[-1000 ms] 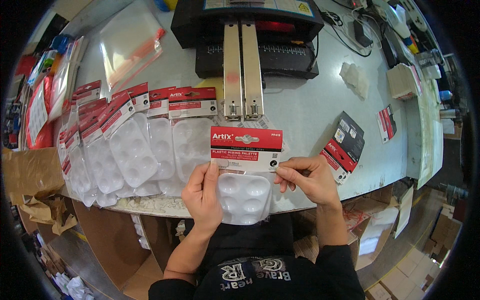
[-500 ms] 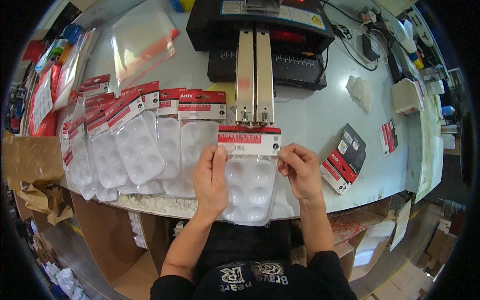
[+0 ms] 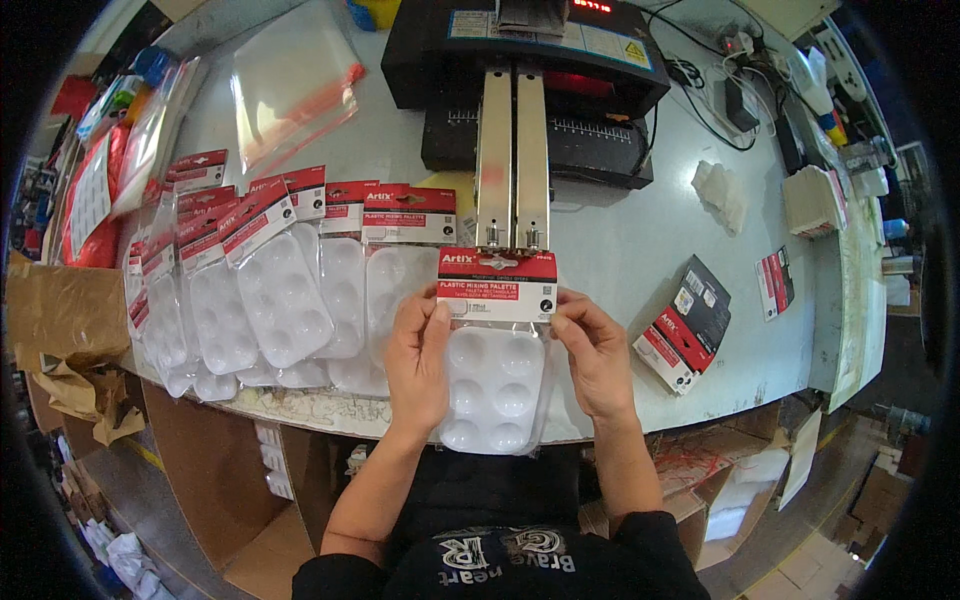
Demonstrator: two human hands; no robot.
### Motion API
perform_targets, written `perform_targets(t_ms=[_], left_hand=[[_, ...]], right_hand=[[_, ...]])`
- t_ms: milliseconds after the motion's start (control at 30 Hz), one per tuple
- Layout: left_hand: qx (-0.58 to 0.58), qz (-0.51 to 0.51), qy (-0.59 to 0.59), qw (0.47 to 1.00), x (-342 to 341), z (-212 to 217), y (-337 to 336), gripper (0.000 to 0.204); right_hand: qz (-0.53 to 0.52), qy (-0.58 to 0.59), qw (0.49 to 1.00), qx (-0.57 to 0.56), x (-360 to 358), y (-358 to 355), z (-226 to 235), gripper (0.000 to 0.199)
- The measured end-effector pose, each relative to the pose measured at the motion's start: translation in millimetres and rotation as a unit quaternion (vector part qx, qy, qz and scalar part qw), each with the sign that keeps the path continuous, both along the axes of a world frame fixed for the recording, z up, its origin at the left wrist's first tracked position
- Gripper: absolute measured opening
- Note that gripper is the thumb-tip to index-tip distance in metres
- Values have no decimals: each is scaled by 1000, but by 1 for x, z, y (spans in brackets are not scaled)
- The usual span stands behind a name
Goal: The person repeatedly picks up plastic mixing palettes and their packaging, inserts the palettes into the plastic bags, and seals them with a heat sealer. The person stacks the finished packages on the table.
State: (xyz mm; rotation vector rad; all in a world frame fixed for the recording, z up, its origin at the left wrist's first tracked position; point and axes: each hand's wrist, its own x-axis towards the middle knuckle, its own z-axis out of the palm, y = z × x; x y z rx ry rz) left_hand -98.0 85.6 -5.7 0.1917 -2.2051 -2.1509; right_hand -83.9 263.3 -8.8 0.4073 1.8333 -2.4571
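Note:
Between my hands is a bagged white mixing palette (image 3: 492, 385) with round wells, topped by a red and white header card (image 3: 497, 284). My left hand (image 3: 418, 355) pinches the card's left lower corner between thumb and fingers. On the other side, my right hand (image 3: 595, 352) grips the right lower corner the same way. The card's upper edge lies right at the front ends of two metal arms (image 3: 513, 160) of a black stapling machine (image 3: 540, 60). The palette hangs toward me over the table's front edge.
Several finished palette packs (image 3: 285, 300) overlap on the left. Loose header cards (image 3: 687, 325) lie at right, with another card (image 3: 773, 283) beyond. Clear bags (image 3: 290, 95) rest at back left. Crumpled tissue (image 3: 718, 195) and cables (image 3: 690, 75) are at back right. A cardboard box (image 3: 215, 470) stands below.
The card's whole front, with its hanging hole, now shows; before, its upper part was tucked under the metal arms. My right fingers have closed in on the card's corner.

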Motion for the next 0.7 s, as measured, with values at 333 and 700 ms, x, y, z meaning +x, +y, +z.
perform_targets(t_ms=[333, 700], left_hand=[[48, -4, -18, 999, -7, 15, 0, 20], [-35, 29, -7, 999, -22, -10, 2, 21]], right_hand=[[-16, 12, 1000, -11, -9, -3, 12, 9], [-41, 24, 994, 101, -24, -9, -5, 5]])
